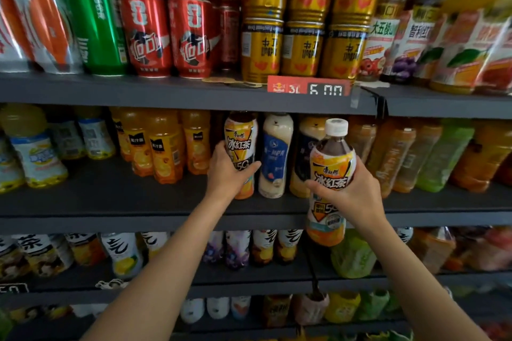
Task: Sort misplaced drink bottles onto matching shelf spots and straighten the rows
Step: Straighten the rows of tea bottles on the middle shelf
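Two matching tea bottles: your left hand (228,167) wraps one (240,144) upright on the shelf (110,202); your right hand (350,191) grips another (331,174), upright, just right and nearer you.

A shop drinks aisle, dark shelves (166,91) stacked in tiers, cans (146,33) and bottles (166,144) lined in rows, a price tag (309,88) clipped to one edge

Orange-labelled tea bottle (329,183), white cap (336,127); red cans (169,33); gold cans (302,47).
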`<state>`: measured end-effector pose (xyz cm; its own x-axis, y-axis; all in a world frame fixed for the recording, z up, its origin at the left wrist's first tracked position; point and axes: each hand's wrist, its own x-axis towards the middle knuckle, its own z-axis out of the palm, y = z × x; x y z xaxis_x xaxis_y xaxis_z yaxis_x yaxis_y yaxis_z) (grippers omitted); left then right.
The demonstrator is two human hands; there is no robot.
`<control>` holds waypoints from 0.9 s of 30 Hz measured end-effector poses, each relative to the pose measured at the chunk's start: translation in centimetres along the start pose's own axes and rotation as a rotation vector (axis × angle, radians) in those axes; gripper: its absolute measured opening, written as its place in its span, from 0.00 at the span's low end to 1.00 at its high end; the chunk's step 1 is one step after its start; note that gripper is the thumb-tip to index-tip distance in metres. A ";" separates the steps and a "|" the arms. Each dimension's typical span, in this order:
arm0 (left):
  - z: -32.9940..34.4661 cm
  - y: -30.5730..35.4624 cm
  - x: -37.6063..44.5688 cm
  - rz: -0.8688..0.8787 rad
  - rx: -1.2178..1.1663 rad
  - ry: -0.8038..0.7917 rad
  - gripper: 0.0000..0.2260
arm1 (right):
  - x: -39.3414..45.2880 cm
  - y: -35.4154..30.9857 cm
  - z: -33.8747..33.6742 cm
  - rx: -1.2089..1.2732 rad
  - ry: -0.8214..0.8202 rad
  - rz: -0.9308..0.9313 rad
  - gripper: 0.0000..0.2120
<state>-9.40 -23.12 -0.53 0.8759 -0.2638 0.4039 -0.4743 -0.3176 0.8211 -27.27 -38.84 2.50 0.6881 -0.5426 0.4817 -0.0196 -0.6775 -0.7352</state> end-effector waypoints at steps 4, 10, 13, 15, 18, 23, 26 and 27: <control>0.9 -0.5 0.7 -0.054 -0.028 0.045 0.34 | 0.2 1.2 -0.9 0.022 0.016 0.024 0.30; 1.4 3.3 -4.9 0.277 -0.062 0.425 0.16 | 0.4 2.2 -2.2 0.010 0.008 0.014 0.30; 5.8 5.9 -8.2 0.538 -0.094 0.274 0.12 | 0.8 3.7 -4.1 0.007 0.066 0.024 0.29; 9.5 8.2 -9.2 0.604 -0.099 0.151 0.12 | 1.2 5.6 -6.7 -0.040 0.105 0.038 0.30; 15.2 12.4 -10.0 0.673 -0.140 -0.028 0.12 | 1.8 9.1 -12.1 -0.080 0.165 0.069 0.30; 27.3 18.8 -11.8 0.689 -0.188 -0.246 0.12 | 2.2 17.3 -23.5 -0.139 0.304 0.114 0.31; 36.6 22.6 -13.4 0.673 -0.160 -0.325 0.17 | 3.0 23.8 -31.9 -0.253 0.346 0.079 0.30; 39.9 24.0 -13.9 0.675 -0.147 -0.323 0.17 | 3.4 26.1 -34.9 -0.295 0.340 0.073 0.30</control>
<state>-36.53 -63.42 -2.54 0.3202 -0.6181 0.7179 -0.8615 0.1253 0.4921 -50.76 -75.72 1.56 0.4006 -0.6932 0.5992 -0.2986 -0.7170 -0.6299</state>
